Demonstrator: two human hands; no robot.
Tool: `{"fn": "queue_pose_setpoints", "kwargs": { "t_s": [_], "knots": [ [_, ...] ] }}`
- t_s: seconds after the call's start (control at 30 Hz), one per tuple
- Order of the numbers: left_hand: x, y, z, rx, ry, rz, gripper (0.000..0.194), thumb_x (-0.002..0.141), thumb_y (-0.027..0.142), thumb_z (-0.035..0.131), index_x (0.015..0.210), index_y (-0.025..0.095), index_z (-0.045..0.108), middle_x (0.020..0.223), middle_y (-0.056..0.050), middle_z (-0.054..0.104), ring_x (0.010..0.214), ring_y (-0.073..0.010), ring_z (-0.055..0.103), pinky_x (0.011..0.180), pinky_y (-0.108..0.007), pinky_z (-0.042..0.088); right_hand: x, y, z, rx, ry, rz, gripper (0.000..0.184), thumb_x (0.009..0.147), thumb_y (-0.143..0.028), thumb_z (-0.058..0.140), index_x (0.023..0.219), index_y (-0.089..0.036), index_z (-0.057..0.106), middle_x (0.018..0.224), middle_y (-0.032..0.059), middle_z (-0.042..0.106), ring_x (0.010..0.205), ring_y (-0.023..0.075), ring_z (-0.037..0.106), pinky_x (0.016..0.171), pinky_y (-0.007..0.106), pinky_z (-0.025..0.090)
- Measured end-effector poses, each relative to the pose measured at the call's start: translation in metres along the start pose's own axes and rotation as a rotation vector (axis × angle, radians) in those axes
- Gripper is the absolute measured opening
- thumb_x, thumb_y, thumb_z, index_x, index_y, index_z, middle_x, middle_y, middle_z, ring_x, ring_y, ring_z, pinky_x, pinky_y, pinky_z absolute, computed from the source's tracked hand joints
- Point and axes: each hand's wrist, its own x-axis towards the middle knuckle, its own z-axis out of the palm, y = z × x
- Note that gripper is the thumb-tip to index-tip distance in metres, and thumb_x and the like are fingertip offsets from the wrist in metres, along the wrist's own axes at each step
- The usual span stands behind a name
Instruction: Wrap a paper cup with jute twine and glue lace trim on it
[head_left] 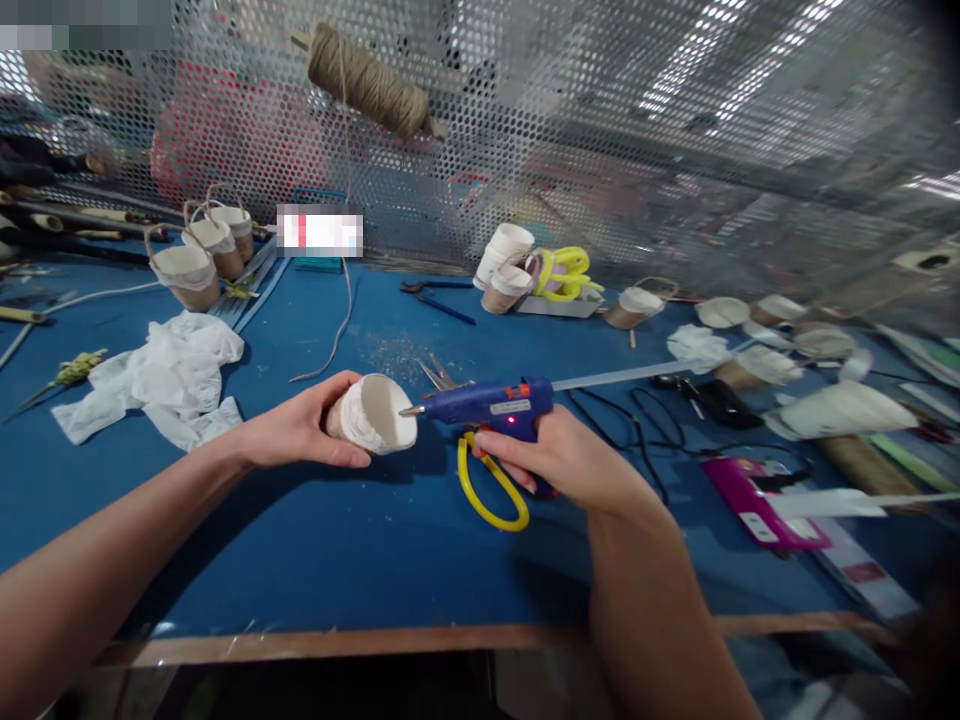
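Note:
My left hand [315, 425] is wrapped round a small paper cup [364, 420] with white lace at its rim. The cup is tilted, its mouth facing right. In my right hand [559, 455] is a blue hot glue gun [480, 403] with a small red light on its side and a long glue stick [622, 374] out of its back. The gun's nozzle points left, at the cup's rim; whether it touches cannot be made out. Beneath the gun lie scissors [491, 490] with yellow handles, partly hidden by the gun and my right hand.
Cups with twine handles [187, 275] stand at the back left, behind crumpled white fabric [169, 380]. Farther back are stacked cups [504, 255], a yellow-handled tool [562, 275] and blue pliers [442, 300]. A twine spool [367, 80] hangs on the mesh. Black cable [637, 425] lies right.

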Motion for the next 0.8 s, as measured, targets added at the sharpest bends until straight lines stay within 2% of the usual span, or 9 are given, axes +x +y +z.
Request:
{"fn": "queue_pose_setpoints", "kwargs": {
  "t_s": [0.13,0.27,0.43,0.67,0.8],
  "knots": [
    [0.0,0.001,0.0,0.021,0.034,0.025,0.06,0.063,0.035,0.075,0.112,0.019,0.044,0.103,-0.005,0.051,0.096,-0.0212,0.049,0.082,-0.031,0.043,-0.001,0.002,0.0,0.091,0.008,-0.013,0.03,0.078,-0.042,0.061,0.068,-0.014,0.059,0.038,-0.0063,0.045,0.036,0.0065,0.04,0.041,0.021,0.034],
    [0.0,-0.001,0.003,-0.055,0.051,0.048,0.067,0.06,0.034,0.077,0.114,0.018,0.042,0.105,-0.006,0.054,0.099,-0.0232,0.05,0.084,-0.033,0.043,0.0,0.003,0.002,0.319,0.082,-0.055,0.028,0.078,-0.042,0.061,0.071,-0.015,0.059,0.039,-0.0073,0.043,0.034,0.0051,0.036,0.036,0.02,0.027],
    [0.001,-0.004,0.009,-0.233,0.055,0.059,0.08,0.057,0.033,0.08,0.123,0.018,0.037,0.116,-0.011,0.054,0.1,-0.0242,0.053,0.085,-0.034,0.044,0.008,0.007,0.012,0.57,-0.011,-0.043,0.03,0.079,-0.041,0.059,0.072,-0.013,0.062,0.038,-0.0075,0.039,0.032,0.0036,0.031,0.034,0.019,0.022],
    [0.001,-0.003,0.013,-0.35,0.028,0.057,0.086,0.056,0.027,0.081,0.128,0.018,0.033,0.121,-0.014,0.054,0.1,-0.0239,0.055,0.084,-0.033,0.044,0.013,0.005,0.02,0.654,-0.045,-0.049,0.031,0.078,-0.041,0.062,0.068,-0.011,0.062,0.038,-0.0066,0.041,0.032,0.0028,0.034,0.033,0.017,0.022],
    [0.001,-0.004,0.014,-0.361,0.055,0.067,0.085,0.056,0.028,0.081,0.126,0.017,0.035,0.12,-0.013,0.054,0.101,-0.0239,0.055,0.086,-0.034,0.043,0.011,0.005,0.021,0.673,-0.077,-0.027,0.031,0.077,-0.041,0.063,0.069,-0.011,0.063,0.038,-0.0069,0.04,0.032,0.0023,0.033,0.033,0.016,0.023]
  ]
}}
